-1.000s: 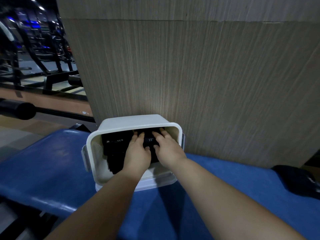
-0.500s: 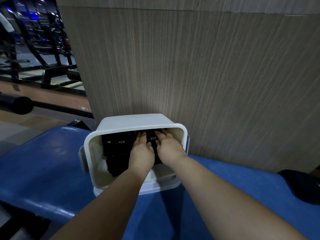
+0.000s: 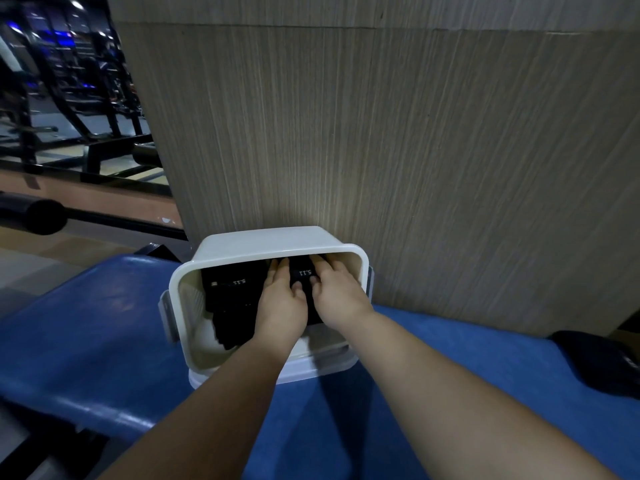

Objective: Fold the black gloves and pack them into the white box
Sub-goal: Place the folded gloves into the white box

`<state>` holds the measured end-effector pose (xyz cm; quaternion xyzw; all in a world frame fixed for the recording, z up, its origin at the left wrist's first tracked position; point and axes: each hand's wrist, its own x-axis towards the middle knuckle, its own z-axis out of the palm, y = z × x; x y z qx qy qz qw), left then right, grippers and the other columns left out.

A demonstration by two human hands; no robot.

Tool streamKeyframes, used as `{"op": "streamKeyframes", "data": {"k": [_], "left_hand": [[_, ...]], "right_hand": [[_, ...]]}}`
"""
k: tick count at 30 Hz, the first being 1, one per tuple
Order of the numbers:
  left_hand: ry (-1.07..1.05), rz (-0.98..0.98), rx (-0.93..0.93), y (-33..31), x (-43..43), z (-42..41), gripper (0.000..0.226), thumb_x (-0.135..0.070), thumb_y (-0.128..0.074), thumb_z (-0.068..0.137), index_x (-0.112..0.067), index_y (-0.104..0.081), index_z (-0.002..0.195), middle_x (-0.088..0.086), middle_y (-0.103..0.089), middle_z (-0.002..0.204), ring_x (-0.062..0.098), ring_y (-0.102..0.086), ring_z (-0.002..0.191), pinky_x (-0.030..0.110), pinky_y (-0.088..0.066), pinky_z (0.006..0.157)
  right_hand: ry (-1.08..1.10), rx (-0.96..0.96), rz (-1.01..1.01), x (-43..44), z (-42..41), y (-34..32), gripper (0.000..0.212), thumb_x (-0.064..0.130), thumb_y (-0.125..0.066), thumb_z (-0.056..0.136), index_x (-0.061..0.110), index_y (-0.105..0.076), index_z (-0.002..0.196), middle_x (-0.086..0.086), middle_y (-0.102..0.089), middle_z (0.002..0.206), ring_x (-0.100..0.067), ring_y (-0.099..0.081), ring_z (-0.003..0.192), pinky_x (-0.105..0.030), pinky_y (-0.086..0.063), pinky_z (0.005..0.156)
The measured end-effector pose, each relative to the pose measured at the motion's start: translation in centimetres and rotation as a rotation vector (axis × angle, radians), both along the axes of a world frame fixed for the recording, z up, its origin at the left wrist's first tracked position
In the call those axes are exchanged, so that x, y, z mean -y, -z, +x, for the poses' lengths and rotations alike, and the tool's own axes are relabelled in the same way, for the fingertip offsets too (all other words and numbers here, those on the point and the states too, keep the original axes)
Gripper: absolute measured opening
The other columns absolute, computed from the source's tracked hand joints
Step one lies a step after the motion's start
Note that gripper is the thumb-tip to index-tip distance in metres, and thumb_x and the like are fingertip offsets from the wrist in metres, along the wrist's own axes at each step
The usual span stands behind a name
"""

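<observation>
A white box (image 3: 266, 244) stands on a blue padded bench (image 3: 86, 327) against a wood-grain wall. Inside it lie black gloves: one folded glove (image 3: 230, 299) at the left with a small white logo, another black glove (image 3: 304, 273) at the right, also with a logo. Both my hands are inside the box. My left hand (image 3: 282, 306) and my right hand (image 3: 334, 292) lie side by side on the right glove, fingers stretched forward and pressing it down. My hands hide most of that glove.
The wood-grain wall (image 3: 415, 150) rises right behind the box. A dark object (image 3: 602, 362) lies at the bench's right end. Gym machines (image 3: 69, 98) and a black bar (image 3: 45, 216) stand to the left, beyond the bench.
Both hands stay in the box on the right glove. They have shifted slightly deeper and the fingers have spread a little, so the glove's logo now shows between them.
</observation>
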<state>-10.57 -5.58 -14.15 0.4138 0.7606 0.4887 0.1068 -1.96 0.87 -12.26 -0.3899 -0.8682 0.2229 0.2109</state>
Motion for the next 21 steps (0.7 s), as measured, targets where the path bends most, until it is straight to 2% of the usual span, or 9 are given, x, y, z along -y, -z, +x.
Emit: {"op": "streamKeyframes", "data": {"k": [9,16,18,21], "left_hand": [[-0.010,0.003,-0.053,-0.4,0.9,0.6,0.055,-0.010,-0.044,0.097,-0.014,-0.028,0.149,0.004,-0.021,0.158,0.020,-0.025,0.143,0.027,-0.022,0.112],[-0.059,0.126,-0.044,-0.4,2.3,2.2,0.051,-0.008,-0.048,0.095,-0.010,-0.038,0.144,0.005,-0.029,0.155,0.021,-0.030,0.140,0.028,-0.026,0.113],[-0.062,0.150,-0.052,-0.2,3.0,3.1,0.047,-0.008,-0.048,0.094,-0.010,-0.042,0.141,0.007,-0.035,0.150,0.019,-0.035,0.136,0.021,-0.026,0.106],[-0.043,0.152,-0.033,0.5,3.6,5.0,0.040,-0.009,-0.049,0.095,-0.012,-0.047,0.134,0.006,-0.042,0.141,0.018,-0.044,0.125,0.020,-0.031,0.096]], "right_hand": [[0.004,-0.044,0.045,1.1,1.3,-0.5,0.048,0.023,-0.037,0.100,0.027,-0.030,0.147,-0.004,-0.030,0.148,-0.026,-0.041,0.126,-0.041,-0.044,0.098],[-0.009,-0.157,0.105,2.7,3.0,-0.5,0.043,0.021,-0.037,0.101,0.022,-0.037,0.145,0.003,-0.031,0.151,-0.019,-0.041,0.130,-0.032,-0.042,0.099],[0.008,-0.175,0.105,3.0,3.8,0.0,0.041,0.022,-0.037,0.102,0.019,-0.041,0.142,0.002,-0.035,0.150,-0.016,-0.040,0.131,-0.027,-0.038,0.102],[0.052,-0.200,0.081,3.2,5.4,0.7,0.035,0.022,-0.038,0.102,0.018,-0.050,0.134,0.002,-0.047,0.139,-0.013,-0.049,0.119,-0.021,-0.039,0.094]]}}
